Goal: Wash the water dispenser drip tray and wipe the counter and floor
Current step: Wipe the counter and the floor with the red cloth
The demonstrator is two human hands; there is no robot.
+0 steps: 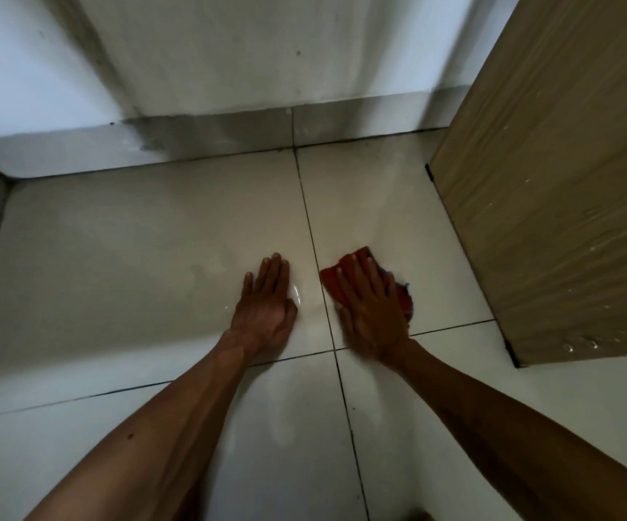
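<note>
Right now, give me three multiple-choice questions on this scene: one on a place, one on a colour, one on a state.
1. Where is the cloth?
A under the right hand
B under the left hand
C in a bucket

2. What colour is most of the cloth?
A green
B red
C white

3. How does the left hand lie?
A clenched
B flat on the floor
C gripping the cloth

Answers:
1 A, the right hand presses it to the floor.
2 B, red shows round the fingers.
3 B, its fingers lie straight on bare tile.
</note>
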